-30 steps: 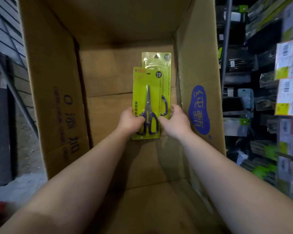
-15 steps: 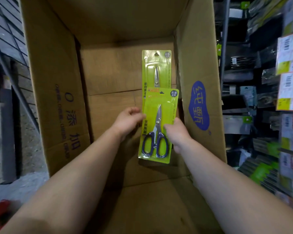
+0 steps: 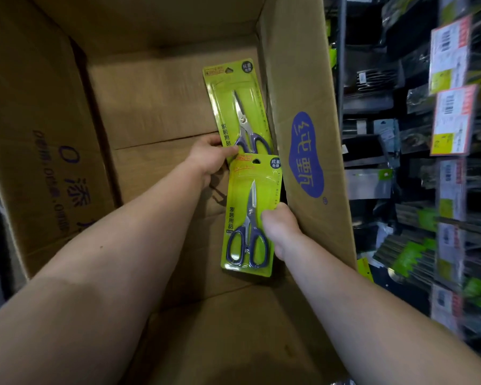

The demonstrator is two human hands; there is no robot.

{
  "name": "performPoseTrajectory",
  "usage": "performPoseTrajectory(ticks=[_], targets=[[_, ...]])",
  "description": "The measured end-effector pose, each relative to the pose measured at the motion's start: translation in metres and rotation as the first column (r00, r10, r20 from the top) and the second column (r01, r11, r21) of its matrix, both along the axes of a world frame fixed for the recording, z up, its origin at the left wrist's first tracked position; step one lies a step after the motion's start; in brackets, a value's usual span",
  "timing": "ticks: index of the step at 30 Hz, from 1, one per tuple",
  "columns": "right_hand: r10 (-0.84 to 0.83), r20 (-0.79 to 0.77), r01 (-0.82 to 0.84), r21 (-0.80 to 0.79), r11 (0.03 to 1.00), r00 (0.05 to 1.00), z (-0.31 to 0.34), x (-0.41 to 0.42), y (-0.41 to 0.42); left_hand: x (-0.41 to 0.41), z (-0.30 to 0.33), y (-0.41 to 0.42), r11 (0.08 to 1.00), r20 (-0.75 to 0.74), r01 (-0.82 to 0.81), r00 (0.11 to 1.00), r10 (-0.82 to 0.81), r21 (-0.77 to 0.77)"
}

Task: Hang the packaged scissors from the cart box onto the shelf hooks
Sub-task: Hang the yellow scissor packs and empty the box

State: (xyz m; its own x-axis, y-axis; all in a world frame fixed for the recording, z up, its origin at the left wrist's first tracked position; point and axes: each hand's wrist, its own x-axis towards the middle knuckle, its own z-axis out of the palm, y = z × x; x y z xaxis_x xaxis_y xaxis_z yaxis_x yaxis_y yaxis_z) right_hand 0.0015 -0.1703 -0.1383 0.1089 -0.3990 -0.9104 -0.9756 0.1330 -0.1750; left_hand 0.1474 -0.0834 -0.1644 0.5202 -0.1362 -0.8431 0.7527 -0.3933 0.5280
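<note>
Inside the cardboard box point(image 3: 156, 101), each hand grips one flat green glossy scissors pack: left hand point(image 3: 209, 159) the upper pack point(image 3: 235, 107), right hand point(image 3: 281, 229) the lower pack point(image 3: 250, 215).

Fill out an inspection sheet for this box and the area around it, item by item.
Surface: open cardboard box, brown floor and walls, blue print on its flaps.
Job's things: two green scissors packs; the far pack leans by the right wall, the near pack overlaps its lower end.
Clutter: nothing seen in the box besides the packs.
Hands: left hand grips the far pack's lower edge; right hand grips the near pack's right edge.
Cables: nothing seen.
Surroundings: shelf at right with hanging packaged goods and price tags; no scissors hung yet that I can tell.
</note>
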Motion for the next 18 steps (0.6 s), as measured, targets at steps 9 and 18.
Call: performPoseTrajectory(ticks=[9, 18], targets=[[0.023, 0.025, -0.024, 0.059, 0.998, 0.999, 0.011, -0.001, 0.000, -0.003, -0.002, 0.006, 0.990, 0.027, -0.133, 0.991, 0.132, 0.050], [0.028, 0.166, -0.037, 0.054, 0.998, 0.986, 0.035, 0.006, 0.013, -0.033, 0.039, 0.058, 0.939, 0.139, -0.291, 0.953, 0.269, 0.183]])
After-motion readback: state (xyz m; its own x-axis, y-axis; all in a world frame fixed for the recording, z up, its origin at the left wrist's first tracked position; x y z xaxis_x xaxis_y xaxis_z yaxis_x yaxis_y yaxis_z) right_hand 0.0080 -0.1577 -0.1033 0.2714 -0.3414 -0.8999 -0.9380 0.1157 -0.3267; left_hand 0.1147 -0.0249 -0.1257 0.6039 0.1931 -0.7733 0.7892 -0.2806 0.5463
